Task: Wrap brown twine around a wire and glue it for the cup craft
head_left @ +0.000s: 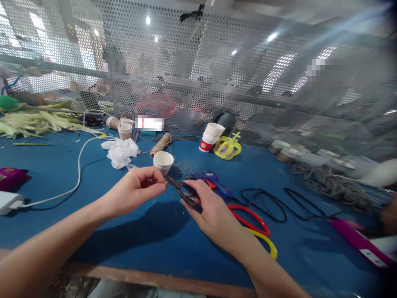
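My right hand point(212, 211) is wrapped round the handles of dark metal pliers point(177, 186), whose jaws point up and left. The tip of the pliers is at the fingertips of my left hand point(136, 192). Thumb and forefinger of that hand are pinched together, and whatever they hold is too small to make out. A white paper cup point(163, 160) stands just beyond the fingertips. Behind my right hand lies a blue glue gun point(218, 184). Partly covered by my right forearm are a red loop point(256, 221) and a yellow loop point(269, 243).
A twine roll point(161, 145), crumpled white plastic point(120, 151), stacked paper cups point(211, 136) and a yellow crown-shaped piece point(228, 147) are farther back. Pale husks point(40, 120) lie at left. A white cable point(81, 165) and a black cord point(269, 203) cross the blue table point(130, 248). Perforated metal point(186, 62) rises behind.
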`<move>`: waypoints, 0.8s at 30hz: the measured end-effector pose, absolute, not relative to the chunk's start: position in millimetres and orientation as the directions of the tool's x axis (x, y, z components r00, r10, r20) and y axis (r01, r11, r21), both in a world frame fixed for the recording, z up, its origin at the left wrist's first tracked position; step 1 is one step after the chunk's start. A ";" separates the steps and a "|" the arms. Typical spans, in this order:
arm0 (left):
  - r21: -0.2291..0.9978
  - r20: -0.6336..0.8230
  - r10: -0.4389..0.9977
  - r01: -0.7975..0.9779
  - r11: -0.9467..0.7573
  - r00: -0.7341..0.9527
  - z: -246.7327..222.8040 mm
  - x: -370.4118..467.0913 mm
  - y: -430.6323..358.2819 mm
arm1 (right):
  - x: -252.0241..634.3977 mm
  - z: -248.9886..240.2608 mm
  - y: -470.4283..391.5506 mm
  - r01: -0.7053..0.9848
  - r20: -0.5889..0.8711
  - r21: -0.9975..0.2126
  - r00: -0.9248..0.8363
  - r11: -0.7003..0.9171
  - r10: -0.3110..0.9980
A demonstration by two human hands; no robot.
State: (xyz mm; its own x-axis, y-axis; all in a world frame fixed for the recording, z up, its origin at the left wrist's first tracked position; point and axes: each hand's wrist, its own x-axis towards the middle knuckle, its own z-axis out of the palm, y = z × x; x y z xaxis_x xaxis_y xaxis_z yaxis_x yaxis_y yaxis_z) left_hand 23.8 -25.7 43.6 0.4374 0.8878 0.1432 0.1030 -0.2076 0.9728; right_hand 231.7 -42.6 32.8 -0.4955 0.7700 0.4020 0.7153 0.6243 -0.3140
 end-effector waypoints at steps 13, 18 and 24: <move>0.961 0.141 0.899 0.160 -0.224 0.414 43.8 22.4 -24.5 | 228.9 33.9 -44.1 0.717 0.363 -0.347 -0.491 0.604 0.792; 0.946 0.138 0.913 0.221 -0.236 0.384 44.3 22.2 -23.5 | 228.5 30.5 -41.3 0.728 0.402 -0.307 -0.485 0.613 0.777; 0.934 0.101 0.934 0.291 -0.208 0.343 54.8 22.9 -21.2 | 229.3 26.7 -37.3 0.749 0.461 -0.245 -0.469 0.616 0.753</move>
